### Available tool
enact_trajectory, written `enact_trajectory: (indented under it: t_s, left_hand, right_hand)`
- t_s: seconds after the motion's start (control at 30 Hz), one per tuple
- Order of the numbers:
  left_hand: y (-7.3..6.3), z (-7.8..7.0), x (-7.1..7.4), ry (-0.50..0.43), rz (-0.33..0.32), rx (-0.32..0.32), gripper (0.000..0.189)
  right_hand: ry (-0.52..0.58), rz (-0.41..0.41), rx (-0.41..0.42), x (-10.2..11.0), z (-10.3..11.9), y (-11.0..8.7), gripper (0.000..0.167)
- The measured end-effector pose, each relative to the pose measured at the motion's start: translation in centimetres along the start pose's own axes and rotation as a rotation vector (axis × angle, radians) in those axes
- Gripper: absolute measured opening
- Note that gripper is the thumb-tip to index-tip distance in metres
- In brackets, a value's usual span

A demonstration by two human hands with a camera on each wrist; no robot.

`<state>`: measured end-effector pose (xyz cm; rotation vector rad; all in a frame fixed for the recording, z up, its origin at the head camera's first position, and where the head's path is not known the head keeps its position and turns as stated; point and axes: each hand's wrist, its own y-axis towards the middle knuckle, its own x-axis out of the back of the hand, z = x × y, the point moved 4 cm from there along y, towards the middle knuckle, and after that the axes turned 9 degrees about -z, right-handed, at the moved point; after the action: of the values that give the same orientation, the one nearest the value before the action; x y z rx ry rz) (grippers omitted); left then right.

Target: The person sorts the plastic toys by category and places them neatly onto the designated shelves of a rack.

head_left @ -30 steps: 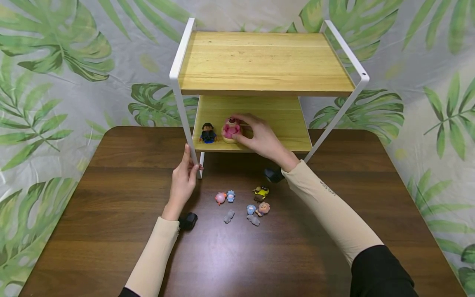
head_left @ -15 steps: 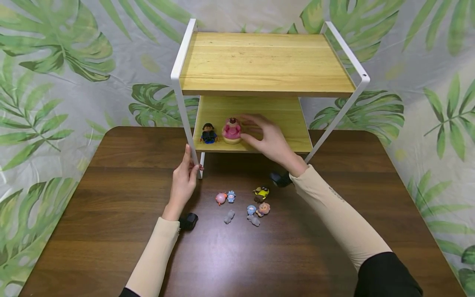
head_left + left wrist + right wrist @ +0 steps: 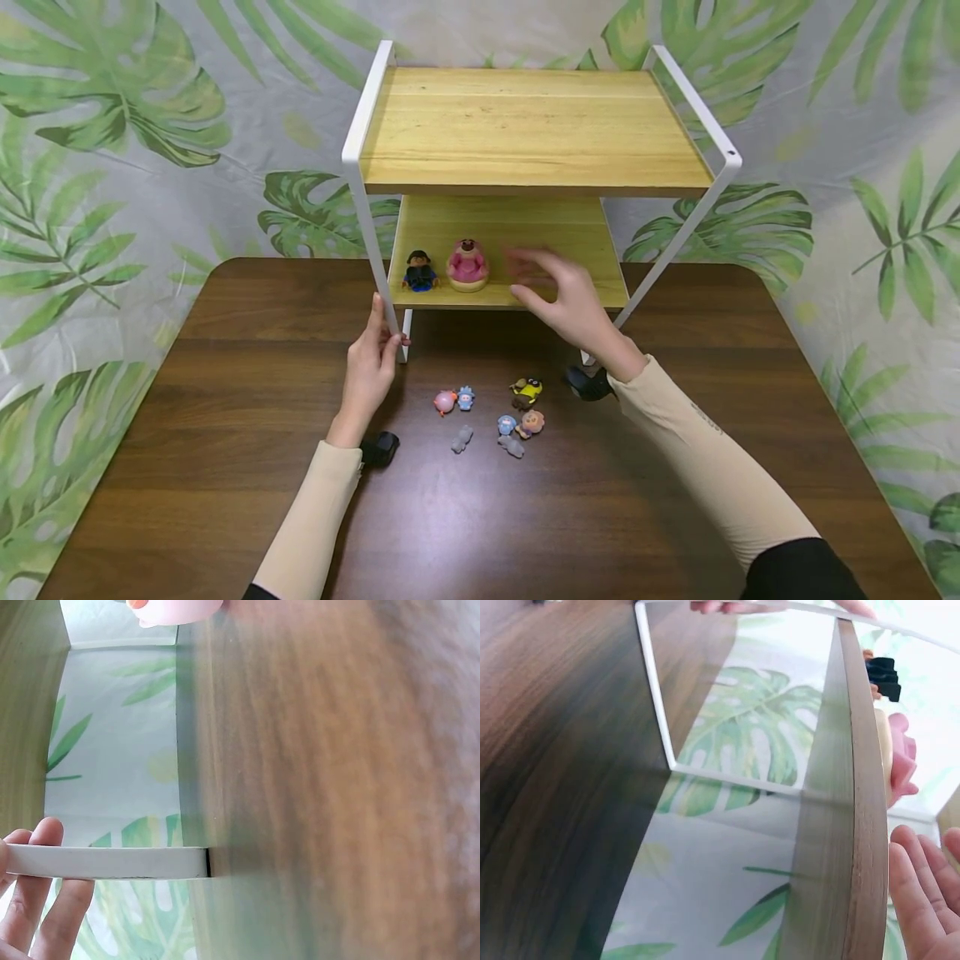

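Pink bear figurine [image 3: 467, 267] looks placed; right hand [image 3: 567, 302] — relaxed, part-blurred, seemingly empty — should withdraw clear next. Left hand [image 3: 367, 367] grips the shelf leg [image 3: 372, 242].

Table [image 3: 465, 533]: dark wood look, pretty smooth, glossy glare at near side. Shelf boards [image 3: 532, 125]: pale wood grain, semi-matt. Frame [image 3: 370, 229]: smooth white, painted metal by looks. Pink bear figure [image 3: 467, 267]: smooth plastic or rubber (can't tell which). Far backdrop [image 3: 292, 108]: wrinkly, cloth-like, slight sheen.

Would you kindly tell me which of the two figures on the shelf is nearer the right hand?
The pink figure: it stands between the right hand and the black-and-blue figure.
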<state>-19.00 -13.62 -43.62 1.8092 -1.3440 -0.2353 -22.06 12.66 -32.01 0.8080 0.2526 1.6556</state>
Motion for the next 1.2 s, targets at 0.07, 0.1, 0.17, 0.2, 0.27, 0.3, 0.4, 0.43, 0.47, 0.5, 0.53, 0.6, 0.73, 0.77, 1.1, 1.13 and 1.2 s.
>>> enact_trajectory:
  t_s: [0.07,0.1,0.17,0.2,0.27,0.3,0.4,0.43,0.47,0.5,0.53,0.6,0.73,0.77,1.1,1.13,1.2]
  left_hand:
    - [0.0,0.0,0.0,0.003,-0.002,-0.005,0.099]
    - [0.0,0.0,0.0,0.004,-0.001,-0.006,0.099]
    - [0.0,0.0,0.0,0.004,-0.001,-0.007,0.099]
    - [0.0,0.0,0.0,0.003,-0.001,-0.008,0.099]
    - [0.0,0.1,0.0,0.002,-0.001,-0.007,0.099]
    - [0.0,0.1,0.0,0.002,-0.002,-0.007,0.099]
    - [0.0,0.1,0.0,0.002,-0.004,-0.009,0.099]
    - [0.0,0.1,0.0,0.001,-0.005,-0.009,0.099]
    - [0.0,0.0,0.0,0.000,-0.005,-0.009,0.099]
    - [0.0,0.0,0.0,-0.001,-0.006,-0.009,0.099]
    - [0.0,0.0,0.0,-0.002,-0.007,-0.008,0.099]
    - [0.0,0.0,0.0,-0.004,-0.010,-0.009,0.099]
    - [0.0,0.0,0.0,-0.004,-0.013,-0.011,0.099]
    - [0.0,0.0,0.0,-0.004,-0.013,-0.012,0.099]
    - [0.0,0.0,0.0,-0.004,-0.007,-0.009,0.099]
    - [0.0,0.0,0.0,-0.004,-0.007,-0.008,0.099]
    - [0.0,0.0,-0.1,-0.006,-0.006,-0.006,0.099]
  right_hand:
    - [-0.001,-0.003,-0.004,0.1,0.2,-0.4,0.038]
    - [-0.004,-0.004,-0.005,0.2,0.3,-0.6,0.038]
    - [0.003,-0.002,-0.002,0.3,1.0,-0.9,0.036]
    - [0.010,0.001,0.002,0.3,1.6,-1.0,0.036]
    - [0.023,0.006,0.017,0.3,2.6,-1.3,0.034]
    - [0.029,0.007,0.023,0.4,3.0,-1.5,0.033]
    - [0.035,0.012,0.022,0.2,3.1,-2.1,0.033]
    - [0.039,0.014,0.015,0.2,2.7,-2.3,0.033]
    - [0.043,0.018,0.008,0.1,2.3,-2.6,0.033]
    - [0.048,0.022,0.005,0.0,1.8,-2.9,0.033]
    - [0.049,0.029,0.004,-0.1,1.4,-3.1,0.034]
    - [0.065,0.042,0.009,-0.3,0.8,-3.6,0.035]
    - [0.085,0.064,0.031,-0.7,0.4,-4.6,0.035]
    - [0.089,0.068,0.031,-0.8,0.3,-4.8,0.034]
    - [0.034,0.141,-0.040,-1.9,0.5,-6.6,0.034]
    - [0.032,0.146,-0.046,-2.0,0.8,-6.7,0.033]
    - [0.025,0.154,-0.061,-2.0,1.5,-6.8,0.032]
